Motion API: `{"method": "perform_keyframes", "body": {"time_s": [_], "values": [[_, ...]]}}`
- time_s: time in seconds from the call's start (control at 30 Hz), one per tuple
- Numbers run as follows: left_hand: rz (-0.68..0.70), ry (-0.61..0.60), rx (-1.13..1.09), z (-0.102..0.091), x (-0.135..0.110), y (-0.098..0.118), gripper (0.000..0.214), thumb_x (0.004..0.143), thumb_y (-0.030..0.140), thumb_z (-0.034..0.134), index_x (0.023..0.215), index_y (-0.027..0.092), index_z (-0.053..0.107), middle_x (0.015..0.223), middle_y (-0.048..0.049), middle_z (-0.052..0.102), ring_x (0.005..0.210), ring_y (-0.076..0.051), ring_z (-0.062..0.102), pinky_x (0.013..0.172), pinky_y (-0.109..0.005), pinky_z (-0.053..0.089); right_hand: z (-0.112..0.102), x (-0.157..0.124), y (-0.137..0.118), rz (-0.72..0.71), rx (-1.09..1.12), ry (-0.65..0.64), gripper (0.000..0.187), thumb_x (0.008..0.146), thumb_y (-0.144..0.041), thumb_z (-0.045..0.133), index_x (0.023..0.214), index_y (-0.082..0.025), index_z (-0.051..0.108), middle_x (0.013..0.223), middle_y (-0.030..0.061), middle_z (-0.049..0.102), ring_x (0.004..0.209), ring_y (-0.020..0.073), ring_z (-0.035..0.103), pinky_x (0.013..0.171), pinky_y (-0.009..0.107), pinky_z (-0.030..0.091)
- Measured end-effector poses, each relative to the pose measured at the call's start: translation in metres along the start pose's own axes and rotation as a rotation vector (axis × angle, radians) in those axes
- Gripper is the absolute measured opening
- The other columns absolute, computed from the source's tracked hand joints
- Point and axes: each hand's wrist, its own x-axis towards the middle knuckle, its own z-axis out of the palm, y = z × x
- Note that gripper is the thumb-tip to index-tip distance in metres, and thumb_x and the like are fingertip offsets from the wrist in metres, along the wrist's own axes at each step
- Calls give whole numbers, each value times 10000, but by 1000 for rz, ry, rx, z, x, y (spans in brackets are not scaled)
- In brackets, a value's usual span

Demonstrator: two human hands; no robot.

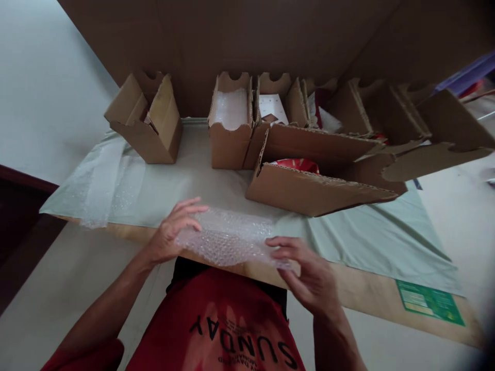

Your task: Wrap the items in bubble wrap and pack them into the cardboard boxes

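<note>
A sheet of clear bubble wrap [232, 239] stretches between my two hands at the front edge of the table. My left hand [172, 232] holds its left end, the fingers extended over the top and the thumb hidden. At the other end my right hand [305, 268] grips the wrap, fingers above and thumb below. The near part of the sheet sags over the table edge, while its far part lies on the pale green cloth [189, 180].
More bubble wrap [102, 188] lies at the left. An open cardboard box [149, 123] stands behind it. Several narrow cardboard bins [231, 147] line the back, one holding white sheets. A longer box [320, 193] with a red packet [297, 165] lies in front. A green label [429, 303] is at the right edge.
</note>
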Motion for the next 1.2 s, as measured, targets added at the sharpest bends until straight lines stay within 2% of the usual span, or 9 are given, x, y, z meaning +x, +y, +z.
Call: {"method": "perform_keyframes", "body": {"time_s": [0.07, 0.17, 0.3, 0.47, 0.63, 0.77, 0.9, 1.0, 1.2], "values": [[-40, -110, 74, 14, -28, -12, 138, 945, 176, 571, 888, 234, 683, 1278, -100, 715, 1364, -289, 534, 1065, -509, 503, 16, -19, 11, 22, -26, -130, 185, 897, -115, 579, 989, -248, 669, 1065, 46, 769, 971, 212, 736, 853, 372, 565], [-103, -192, 129, 29, -62, -22, 171, 905, 85, 564, 892, 214, 675, 1308, -106, 698, 1380, -291, 515, 1078, -503, 494, 42, -45, 24, 51, -10, -186, 182, 910, -108, 561, 1001, -246, 636, 1075, 48, 771, 975, 205, 736, 847, 368, 557], [-123, -217, 165, 31, -75, -23, 346, 849, 25, 555, 1124, 205, 661, 1383, -124, 645, 1409, -290, 484, 1120, -530, 469, 56, -57, 29, 59, -46, -224, 274, 903, -101, 560, 1129, -242, 624, 1152, 79, 751, 1066, 235, 710, 882, 413, 550], [-128, -260, 188, 14, -70, -24, 599, 775, -61, 408, 1252, 214, 645, 1458, -98, 592, 1446, -254, 452, 1154, -507, 459, 33, -58, 30, 77, -52, -315, 420, 920, -102, 511, 1297, -262, 604, 1317, 87, 694, 1228, 253, 645, 987, 478, 536], [-215, -145, 199, 12, -52, -16, 475, 888, 28, 416, 1256, 199, 664, 1414, -107, 622, 1378, -239, 530, 1153, -469, 468, 6, -54, 26, 166, 23, -234, 412, 964, -146, 522, 1328, -317, 612, 1358, 56, 674, 1273, 238, 626, 1052, 459, 521], [-107, -272, 321, 52, -22, -2, 431, 997, 235, 486, 1412, 156, 572, 1553, -159, 502, 1489, -293, 401, 1203, -513, 392, 41, -25, 25, 159, -139, -163, 415, 980, -210, 540, 1387, -278, 587, 1416, 91, 635, 1322, 262, 581, 1095, 494, 478], [-65, -503, 516, 83, -7, -6, 595, 996, 376, 548, 1505, 80, 463, 1634, -205, 367, 1537, -340, 311, 1254, -539, 277, 91, -1, 42, 73, -431, -320, 444, 961, -252, 567, 1391, -145, 596, 1481, 170, 572, 1395, 330, 498, 1090, 519, 456], [-95, -496, 629, 73, -20, -22, 587, 1006, 395, 533, 1525, 134, 450, 1652, -176, 345, 1543, -344, 296, 1253, -561, 251, 92, -11, 54, 66, -569, -328, 454, 981, -299, 565, 1398, -120, 584, 1495, 176, 558, 1414, 338, 473, 1129, 529, 399], [-178, -158, 657, 23, -74, -29, 549, 995, 339, 549, 1507, 165, 457, 1553, -201, 480, 1497, -366, 369, 1202, -581, 341, 32, -68, 47, 130, -597, -119, 424, 1000, -354, 540, 1388, -185, 559, 1430, 142, 613, 1380, 311, 509, 1069, 485, 426]]}}
